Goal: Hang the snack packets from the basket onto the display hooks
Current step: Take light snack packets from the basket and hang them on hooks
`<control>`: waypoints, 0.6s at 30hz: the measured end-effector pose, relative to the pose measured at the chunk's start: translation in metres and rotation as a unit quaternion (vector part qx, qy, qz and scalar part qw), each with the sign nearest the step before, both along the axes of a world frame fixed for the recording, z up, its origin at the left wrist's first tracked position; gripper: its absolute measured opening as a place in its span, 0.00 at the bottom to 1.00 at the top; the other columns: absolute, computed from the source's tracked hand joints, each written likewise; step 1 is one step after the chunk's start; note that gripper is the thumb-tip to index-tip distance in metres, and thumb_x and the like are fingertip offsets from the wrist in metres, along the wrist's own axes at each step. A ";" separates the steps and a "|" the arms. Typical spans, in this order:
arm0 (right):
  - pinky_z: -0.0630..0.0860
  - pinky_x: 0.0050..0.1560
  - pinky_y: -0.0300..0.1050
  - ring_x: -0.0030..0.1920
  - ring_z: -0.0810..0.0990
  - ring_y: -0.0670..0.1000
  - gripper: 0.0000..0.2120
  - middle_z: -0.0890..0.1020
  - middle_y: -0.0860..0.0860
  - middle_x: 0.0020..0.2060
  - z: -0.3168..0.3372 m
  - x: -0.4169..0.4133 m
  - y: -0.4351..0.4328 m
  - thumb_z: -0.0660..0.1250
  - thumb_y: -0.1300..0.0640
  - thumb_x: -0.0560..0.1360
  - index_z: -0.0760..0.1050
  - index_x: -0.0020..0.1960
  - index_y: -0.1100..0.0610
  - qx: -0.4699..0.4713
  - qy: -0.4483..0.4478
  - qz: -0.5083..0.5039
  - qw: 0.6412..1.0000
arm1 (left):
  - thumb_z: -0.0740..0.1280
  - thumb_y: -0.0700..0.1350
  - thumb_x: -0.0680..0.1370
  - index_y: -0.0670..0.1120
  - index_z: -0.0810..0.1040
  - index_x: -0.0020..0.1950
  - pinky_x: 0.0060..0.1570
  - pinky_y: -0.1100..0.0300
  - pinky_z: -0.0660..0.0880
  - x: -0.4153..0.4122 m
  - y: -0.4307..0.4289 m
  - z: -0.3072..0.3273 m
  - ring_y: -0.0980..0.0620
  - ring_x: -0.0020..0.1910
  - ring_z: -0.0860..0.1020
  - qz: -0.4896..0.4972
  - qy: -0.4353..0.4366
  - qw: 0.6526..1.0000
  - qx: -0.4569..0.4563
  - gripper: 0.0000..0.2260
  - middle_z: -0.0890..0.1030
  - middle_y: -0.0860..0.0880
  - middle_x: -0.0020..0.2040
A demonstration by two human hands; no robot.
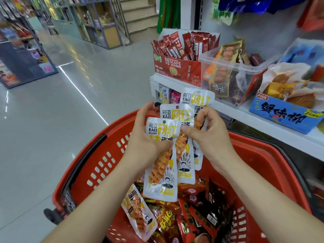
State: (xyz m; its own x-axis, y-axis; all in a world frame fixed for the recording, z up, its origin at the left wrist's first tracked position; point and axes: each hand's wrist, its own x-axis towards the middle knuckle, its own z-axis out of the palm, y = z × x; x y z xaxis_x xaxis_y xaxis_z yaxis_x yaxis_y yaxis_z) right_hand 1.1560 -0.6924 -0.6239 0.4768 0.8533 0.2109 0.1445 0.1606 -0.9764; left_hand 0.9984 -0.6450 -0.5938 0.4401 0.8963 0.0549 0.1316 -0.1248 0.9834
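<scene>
Three white and yellow snack packets (pixel 162 174) are fanned out above the red basket (pixel 98 155). My left hand (pixel 145 135) grips the front packets from the left side, thumb across them. My right hand (pixel 208 130) pinches the rear packets from the right, fingers curled round their edge. Each packet has a small hang hole at its top. One more packet of the same kind (pixel 138 213) lies in the basket among several red and black snack packets (pixel 201 213). No display hooks are plainly visible.
A white shelf (pixel 263 125) runs along the right, carrying a red Nescafe box (pixel 177 67), a clear plastic tub of sausages (pixel 235 74) and a blue carton (pixel 284 114). Packets hang above at top right. Grey aisle floor (pixel 52 120) stretches to the left, with more shelving beyond.
</scene>
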 end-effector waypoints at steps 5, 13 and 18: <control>0.80 0.42 0.45 0.47 0.82 0.49 0.22 0.81 0.53 0.51 0.055 -0.005 -0.026 0.77 0.63 0.68 0.68 0.50 0.46 -0.027 0.078 -0.021 0.996 | 0.74 0.28 0.68 0.61 0.65 0.72 0.43 0.42 0.80 -0.003 -0.021 0.064 0.40 0.44 0.82 -0.040 0.044 0.998 -0.035 0.42 0.83 0.57 0.46; 0.77 0.53 0.61 0.56 0.79 0.57 0.29 0.74 0.56 0.63 0.230 -0.001 -0.097 0.79 0.48 0.63 0.64 0.54 0.36 -0.113 0.076 -0.119 0.983 | 0.75 0.30 0.67 0.54 0.73 0.52 0.38 0.54 0.81 -0.004 -0.054 0.222 0.52 0.38 0.81 0.061 -0.019 0.995 -0.076 0.24 0.82 0.49 0.44; 0.78 0.53 0.61 0.53 0.81 0.53 0.31 0.77 0.52 0.59 0.363 0.000 -0.151 0.79 0.56 0.66 0.64 0.55 0.34 -0.129 0.110 -0.157 0.973 | 0.73 0.30 0.70 0.59 0.72 0.60 0.36 0.61 0.78 -0.010 -0.076 0.356 0.56 0.35 0.77 -0.010 0.014 1.000 -0.027 0.29 0.79 0.54 0.45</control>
